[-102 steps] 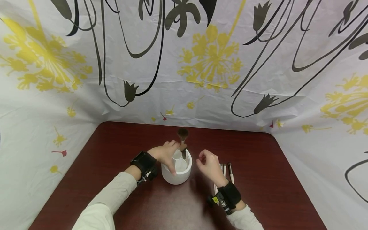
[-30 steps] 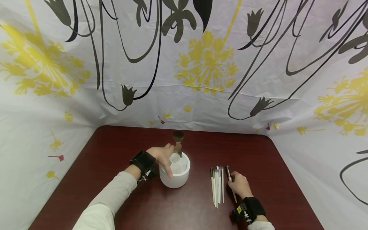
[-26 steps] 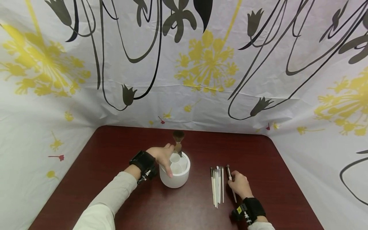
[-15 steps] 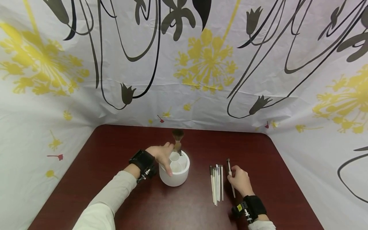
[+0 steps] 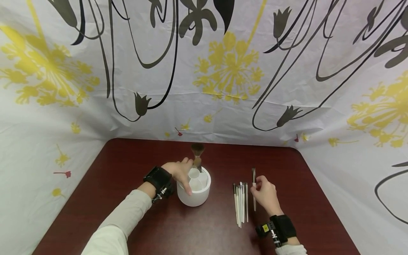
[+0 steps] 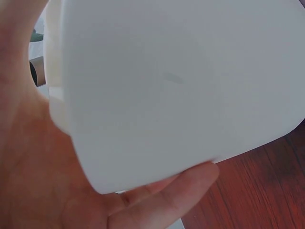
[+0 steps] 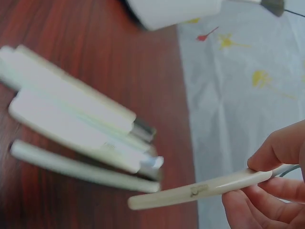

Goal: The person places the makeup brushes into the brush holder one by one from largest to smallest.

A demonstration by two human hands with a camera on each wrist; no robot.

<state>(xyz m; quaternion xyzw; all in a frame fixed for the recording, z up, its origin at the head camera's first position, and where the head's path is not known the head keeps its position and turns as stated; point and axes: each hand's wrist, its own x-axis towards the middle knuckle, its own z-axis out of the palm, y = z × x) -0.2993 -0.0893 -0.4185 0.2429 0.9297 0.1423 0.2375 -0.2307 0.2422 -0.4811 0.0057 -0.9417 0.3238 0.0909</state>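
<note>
My left hand (image 5: 181,173) grips the rim and side of a round white brush holder (image 5: 193,199), thumb in front. The left wrist view shows a finger curled along the holder's smooth wall (image 6: 181,95). Dark-bristled makeup brushes (image 5: 198,148) stand upright in the holder's back compartment, partly behind my fingers. My right hand (image 5: 267,194) pinches a single makeup brush (image 5: 254,174) between thumb and fingers, bristles pointing away from me. In the right wrist view its pale handle (image 7: 205,189) slants over the table, tail end free, while the bristles are out of frame.
Several thin makeup brushes (image 5: 240,207) lie side by side between the holder and my right hand, bristles toward the back. The dark red wooden table (image 5: 153,226) ends at a hanging white cloth (image 5: 178,88) with flower prints.
My right hand went from beside the holder to the rightmost brush, pinched it, and raised it slightly toward the back, turning it more upright. The left hand stays on the holder.
</note>
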